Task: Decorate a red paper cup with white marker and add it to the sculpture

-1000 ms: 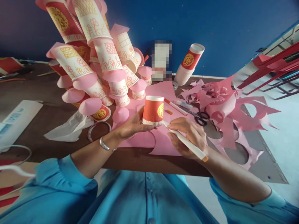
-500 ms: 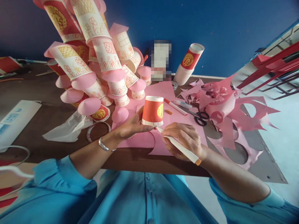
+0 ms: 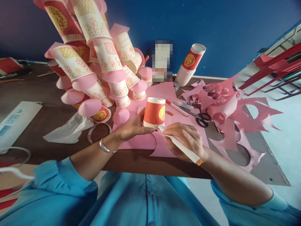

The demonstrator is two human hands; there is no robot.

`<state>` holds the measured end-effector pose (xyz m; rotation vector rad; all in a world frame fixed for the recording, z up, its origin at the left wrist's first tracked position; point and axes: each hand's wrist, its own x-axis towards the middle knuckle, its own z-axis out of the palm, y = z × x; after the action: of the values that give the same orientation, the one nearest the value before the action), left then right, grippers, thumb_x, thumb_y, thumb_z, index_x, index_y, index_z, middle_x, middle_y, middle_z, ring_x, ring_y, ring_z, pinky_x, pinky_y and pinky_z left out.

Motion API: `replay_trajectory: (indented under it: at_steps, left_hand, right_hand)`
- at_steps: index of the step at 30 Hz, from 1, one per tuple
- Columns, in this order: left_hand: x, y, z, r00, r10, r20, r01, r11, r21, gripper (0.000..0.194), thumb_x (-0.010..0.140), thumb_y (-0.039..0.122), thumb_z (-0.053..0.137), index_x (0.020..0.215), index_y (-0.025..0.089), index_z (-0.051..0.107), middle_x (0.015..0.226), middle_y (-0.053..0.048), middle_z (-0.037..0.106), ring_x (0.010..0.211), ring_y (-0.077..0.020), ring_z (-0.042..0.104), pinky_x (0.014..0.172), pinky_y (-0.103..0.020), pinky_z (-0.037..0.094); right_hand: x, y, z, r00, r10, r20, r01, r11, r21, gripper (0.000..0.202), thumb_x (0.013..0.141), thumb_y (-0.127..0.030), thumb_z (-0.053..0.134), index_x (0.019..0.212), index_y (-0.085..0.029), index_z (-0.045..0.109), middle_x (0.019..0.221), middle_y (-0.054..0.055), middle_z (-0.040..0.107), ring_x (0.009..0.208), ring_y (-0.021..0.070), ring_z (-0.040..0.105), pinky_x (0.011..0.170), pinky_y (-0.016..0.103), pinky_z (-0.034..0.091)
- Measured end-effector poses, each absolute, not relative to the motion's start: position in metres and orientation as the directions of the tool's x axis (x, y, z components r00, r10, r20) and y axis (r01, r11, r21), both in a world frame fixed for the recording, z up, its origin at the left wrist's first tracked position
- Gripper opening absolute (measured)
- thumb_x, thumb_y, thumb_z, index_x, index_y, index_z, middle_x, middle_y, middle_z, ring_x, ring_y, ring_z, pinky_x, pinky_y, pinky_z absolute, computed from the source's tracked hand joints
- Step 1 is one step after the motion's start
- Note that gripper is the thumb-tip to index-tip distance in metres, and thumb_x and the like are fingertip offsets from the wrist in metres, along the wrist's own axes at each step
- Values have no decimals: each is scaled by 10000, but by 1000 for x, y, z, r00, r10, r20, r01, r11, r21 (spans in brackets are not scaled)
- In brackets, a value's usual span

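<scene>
A red paper cup (image 3: 152, 112) with a gold emblem is upside down in my left hand (image 3: 131, 128), whose thumb lies along the cup's rim at the bottom. My right hand (image 3: 184, 141) grips a white marker pen (image 3: 185, 150) with an orange end. The pen's tip meets the white band at the cup's lower edge, close to my left thumb. Faint line drawings run along that band. Under both hands lie sheets of pink paper (image 3: 164, 150). An orange pen cap (image 3: 169, 113) and a red-and-white marker (image 3: 180, 110) rest behind the cup.
At the left rises a tower of decorated paper cups (image 3: 108, 55) with pink cone roofs. Scissors (image 3: 202, 119) and cut pink scraps (image 3: 222, 105) lie to the right. A stack of cups (image 3: 191, 64) leans near the blue wall. A white power strip (image 3: 20, 124) sits far left.
The cup has turned very slightly in my left hand, and the pen tip has shifted a little along its lower edge. Everything else looks the same.
</scene>
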<state>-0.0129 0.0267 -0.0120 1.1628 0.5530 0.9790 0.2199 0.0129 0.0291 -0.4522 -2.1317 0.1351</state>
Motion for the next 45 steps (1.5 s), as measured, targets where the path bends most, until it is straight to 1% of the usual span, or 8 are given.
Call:
replay_trajectory:
  at_steps: [8, 16, 22, 28, 33, 36, 41, 45]
  left_hand:
    - [-10, 26, -5, 481, 868, 123, -328, 48, 944, 614, 873, 266, 886, 1446, 292, 666, 1235, -82, 762, 1099, -244, 716, 890, -343, 605]
    - [-10, 25, -3, 471, 878, 90, -328, 79, 941, 665, 846, 335, 916, 1457, 290, 657, 1229, -84, 762, 1073, -244, 719, 889, -358, 612]
    - [-13, 25, -9, 439, 898, 46, -398, 148, 906, 630, 817, 292, 928, 1391, 294, 669, 1145, -54, 770, 1009, -226, 731, 895, -377, 622]
    - [-10, 27, -4, 438, 896, 67, -426, 141, 893, 621, 800, 340, 942, 1369, 279, 699, 1090, -54, 776, 987, -228, 736, 849, -355, 622]
    - [-12, 27, -6, 448, 894, 29, -432, 188, 882, 627, 838, 309, 908, 1416, 305, 665, 1163, -56, 799, 1082, -252, 774, 936, -388, 627]
    - [-13, 26, -9, 460, 887, 32, -427, 190, 884, 636, 836, 332, 915, 1417, 295, 659, 1203, -72, 796, 1125, -275, 770, 979, -431, 622]
    - [-13, 26, -13, 458, 888, 35, -405, 174, 898, 678, 813, 310, 940, 1419, 282, 634, 1163, -70, 796, 1055, -261, 771, 967, -443, 616]
    - [-13, 25, -13, 445, 896, 7, -385, 184, 904, 741, 795, 321, 958, 1449, 293, 611, 1213, -77, 786, 1106, -277, 766, 950, -433, 631]
  right_hand:
    - [219, 11, 31, -518, 390, 761, 268, 919, -288, 175, 973, -68, 646, 1094, -190, 616, 821, 15, 759, 722, 173, 778, 637, 271, 635]
    - [220, 12, 31, -501, 377, 779, 251, 925, -286, 154, 980, -79, 627, 1086, -191, 628, 806, 10, 758, 703, 165, 771, 620, 267, 636]
    - [223, 14, 35, -453, 373, 809, 314, 917, -247, 162, 1004, -110, 654, 1147, -186, 641, 891, 50, 798, 801, 184, 800, 715, 295, 697]
    - [224, 17, 34, -440, 375, 816, 334, 912, -239, 221, 1013, -135, 666, 1222, -204, 659, 990, 75, 811, 918, 224, 831, 805, 364, 729]
    - [224, 17, 29, -447, 393, 803, 337, 906, -256, 236, 1025, -154, 658, 1254, -210, 655, 1017, 85, 815, 976, 234, 839, 807, 362, 732]
    - [223, 16, 26, -455, 392, 800, 327, 909, -259, 220, 1034, -167, 654, 1249, -210, 650, 1028, 92, 814, 988, 230, 840, 803, 350, 731]
    - [222, 15, 24, -462, 378, 802, 309, 917, -254, 224, 1013, -142, 672, 1233, -181, 653, 1035, 114, 818, 1004, 234, 841, 822, 339, 728]
    - [223, 15, 24, -478, 380, 792, 304, 918, -256, 250, 997, -119, 678, 1236, -184, 650, 1051, 109, 825, 1008, 233, 841, 825, 346, 728]
